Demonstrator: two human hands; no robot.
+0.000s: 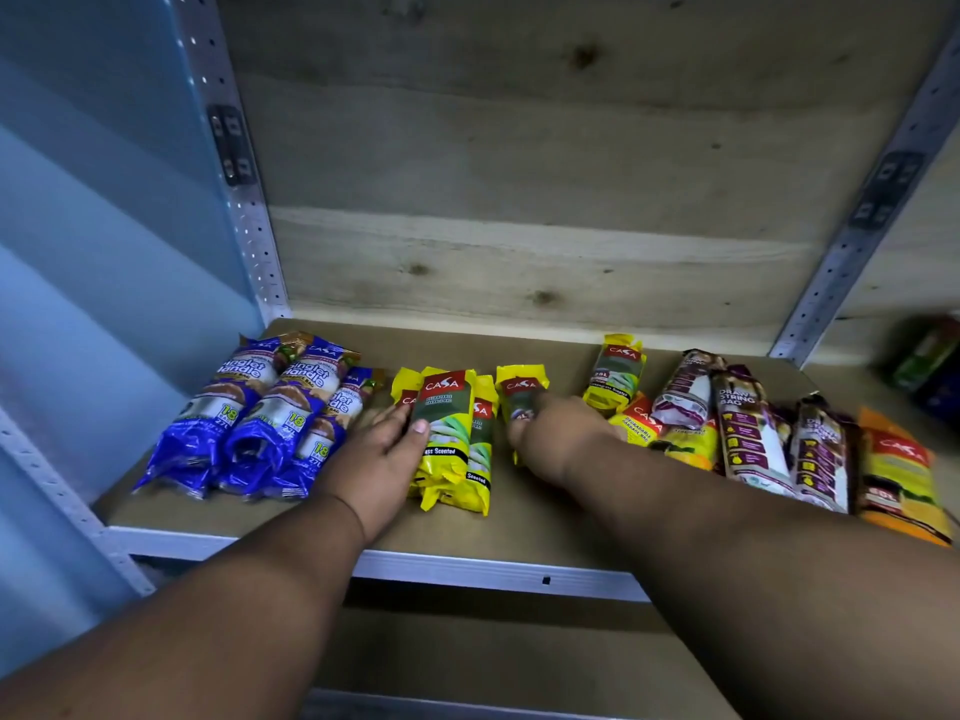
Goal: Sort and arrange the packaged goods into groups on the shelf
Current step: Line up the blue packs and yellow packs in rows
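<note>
The left hand (382, 444) lies flat with straight fingers against the side of the yellow packs (449, 439) at mid-shelf (519, 532), thumb on the top one. The right hand (556, 436) curls its fingers over a lone yellow pack (521, 389) just beside them. Blue packs (254, 418) sit grouped left; purple packs (753, 423) lie right.

The shelf (519, 532) is a flat brown board with a gray metal edge in front. Three blue packs (244, 423) lie side by side at the left. Yellow packs (452, 439) lie near the middle, and one more yellow pack (615, 374) lies farther back. Purple packs (748, 423) and an orange pack (901, 475) lie at the right.
</note>
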